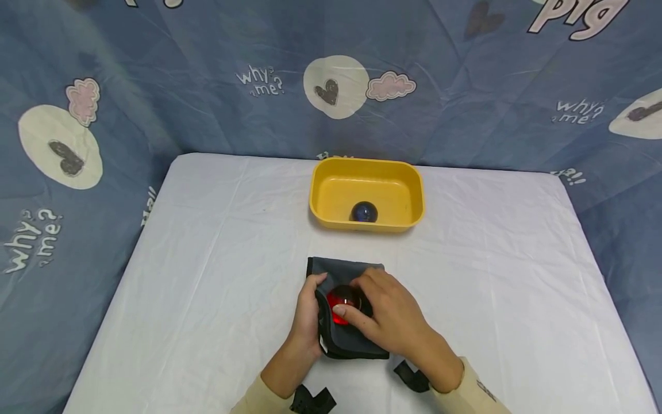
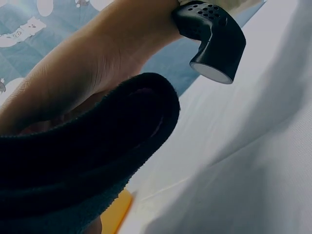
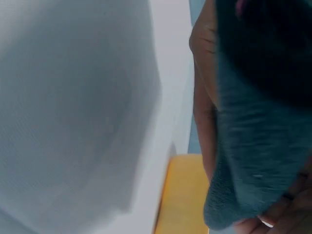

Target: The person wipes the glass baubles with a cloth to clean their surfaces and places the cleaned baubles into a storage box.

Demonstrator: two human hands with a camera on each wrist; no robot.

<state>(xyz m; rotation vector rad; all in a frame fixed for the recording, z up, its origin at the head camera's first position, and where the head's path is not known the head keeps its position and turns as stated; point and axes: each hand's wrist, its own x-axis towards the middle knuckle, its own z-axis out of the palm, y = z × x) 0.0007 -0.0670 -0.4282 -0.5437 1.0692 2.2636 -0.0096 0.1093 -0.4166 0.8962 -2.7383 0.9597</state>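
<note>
Red ball point(image 1: 342, 300) sits on a dark grey cloth point(image 1: 347, 339) at the near middle of the white table point(image 1: 207, 259); round, no long axis. The cloth runs near-to-far, its left edge folded up against the ball. Right hand point(image 1: 389, 313) curls its fingers over the ball, thumb at its near side. Left hand point(image 1: 306, 313) pinches the cloth's left edge. Beyond, well apart, a yellow tub point(image 1: 367, 172) holds a dark blue ball point(image 1: 364, 212).
</note>
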